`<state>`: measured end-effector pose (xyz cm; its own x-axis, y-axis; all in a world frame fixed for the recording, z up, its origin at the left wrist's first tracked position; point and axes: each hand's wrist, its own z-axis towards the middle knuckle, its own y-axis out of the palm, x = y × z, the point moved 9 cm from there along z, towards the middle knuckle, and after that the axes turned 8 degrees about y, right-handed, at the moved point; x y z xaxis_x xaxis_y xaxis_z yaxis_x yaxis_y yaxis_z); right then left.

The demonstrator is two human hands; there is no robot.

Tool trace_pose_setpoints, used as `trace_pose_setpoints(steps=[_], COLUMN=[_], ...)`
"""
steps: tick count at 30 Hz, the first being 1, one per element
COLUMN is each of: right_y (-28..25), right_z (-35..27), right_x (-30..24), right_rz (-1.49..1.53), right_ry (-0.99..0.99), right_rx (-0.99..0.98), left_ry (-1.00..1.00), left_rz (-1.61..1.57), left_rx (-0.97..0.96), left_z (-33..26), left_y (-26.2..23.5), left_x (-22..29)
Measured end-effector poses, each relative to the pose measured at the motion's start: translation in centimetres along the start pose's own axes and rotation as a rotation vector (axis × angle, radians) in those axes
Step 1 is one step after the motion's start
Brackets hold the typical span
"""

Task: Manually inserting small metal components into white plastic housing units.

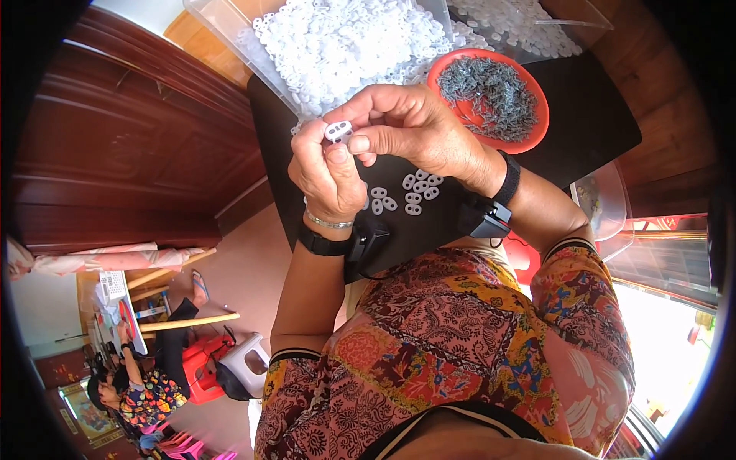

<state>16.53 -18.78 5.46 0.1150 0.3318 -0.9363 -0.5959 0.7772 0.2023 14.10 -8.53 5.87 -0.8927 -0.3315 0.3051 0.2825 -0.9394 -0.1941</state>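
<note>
A small white oval plastic piece with two dark holes (338, 131) is held up over the black table. My left hand (328, 172) is closed, pinching the piece between thumb and bent forefinger. From the right, my right hand (406, 126) comes in closed, its thumb and forefinger at the piece's edges; its other fingers curl beneath, partly hidden. Several similar oval two-hole pieces (420, 185) lie flat on the table just behind my wrists. Past my hands, a clear bin (277, 80) is heaped with small white plastic parts (345, 50).
An orange-red bowl (543, 115) of small grey metal pieces (491, 96), perhaps springs, stands on the black table (590, 107), right of my hands. Behind it is another clear container of white parts (521, 27). At lower left another person (157, 395) sits near a red stool (203, 372).
</note>
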Motion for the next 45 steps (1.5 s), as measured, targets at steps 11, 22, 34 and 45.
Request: trace_pose_setpoints(steps=[11, 22, 34, 45], right_y=[0.4, -0.6, -2.4, -12.9], right_z=[-0.3, 0.1, -0.1, -2.7], right_x=[-0.1, 1.2, -1.1, -20.2], right_rz=[0.051, 0.032, -0.234, -1.838], right_ry=[0.017, 0.053, 0.082, -0.667], right_rx=[0.022, 0.079, 0.213, 1.026], left_ry=[0.079, -0.158, -0.411, -0.391], left_rz=[0.074, 0.0, -0.087, -0.063], left_rx=[0.072, 0.097, -0.001, 0.171], left_z=[-0.1, -0.7, -1.4, -1.0], left_y=[-0.3, 0.4, 0.8, -1.4], left_x=[1.1, -0.3, -3.4, -6.4])
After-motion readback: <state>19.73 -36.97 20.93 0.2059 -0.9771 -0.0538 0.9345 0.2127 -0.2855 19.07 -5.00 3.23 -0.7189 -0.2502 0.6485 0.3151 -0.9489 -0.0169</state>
